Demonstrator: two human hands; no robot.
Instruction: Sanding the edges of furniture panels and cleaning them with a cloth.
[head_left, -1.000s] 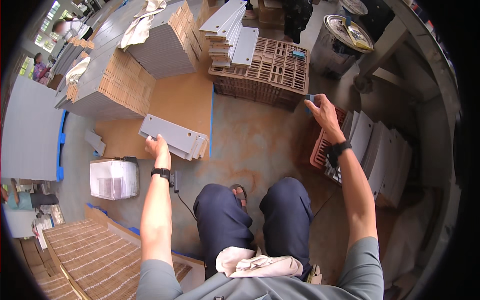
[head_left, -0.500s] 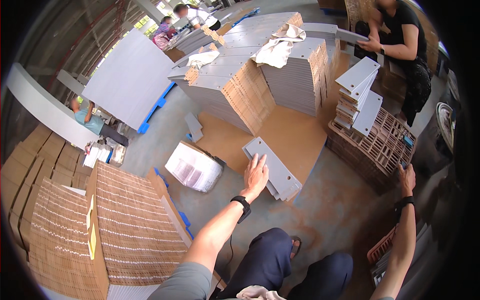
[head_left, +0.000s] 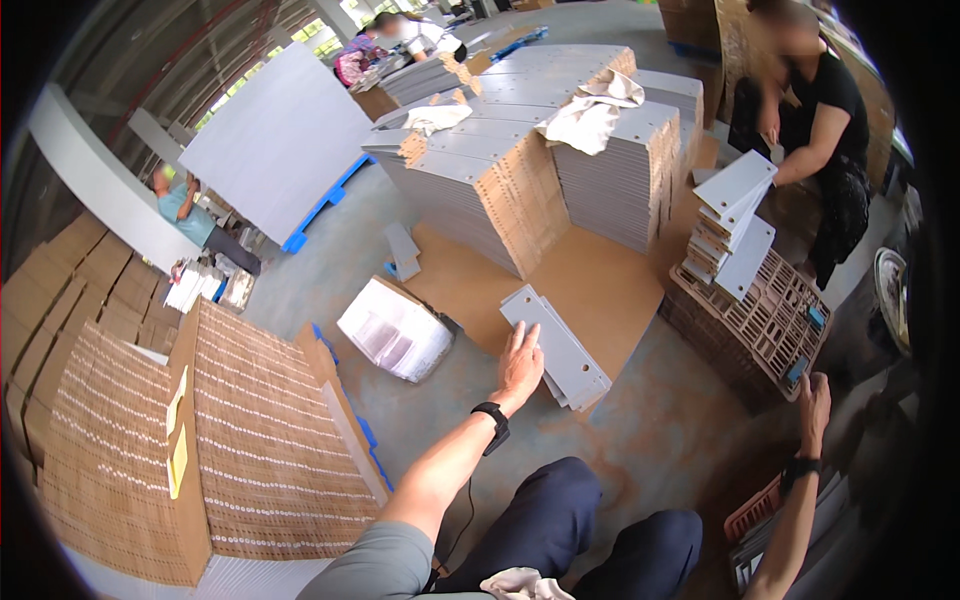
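Note:
Several long grey panels (head_left: 568, 362) with round holes lie in a slightly fanned stack at the middle. My left hand (head_left: 520, 368) rests on the near left edge of this stack, fingers stretched out. At the right, my right hand (head_left: 815, 398) is by the near corner of a brown plastic crate (head_left: 745, 330) that stands upside down. Its fingertips are beside a small blue object (head_left: 798, 369) on the crate, fingers extended and apparently holding nothing. A second small blue object (head_left: 816, 316) lies farther back on it. Grey panels (head_left: 745, 262) are piled crosswise on the crate's far end.
Tall stacks of grey panels (head_left: 450, 205) with white cloths (head_left: 595, 112) stand beyond a brown sheet (head_left: 600, 255). An open carton (head_left: 397, 328) stands left of my left hand. Brown slatted stacks (head_left: 270, 430) fill the lower left. A co-worker (head_left: 835, 125) sits far right.
The view has shifted slightly. My left hand stays on the panels. A blue object now shows on the crate by my right fingertips. The co-worker's held panel has come down toward the crate pile.

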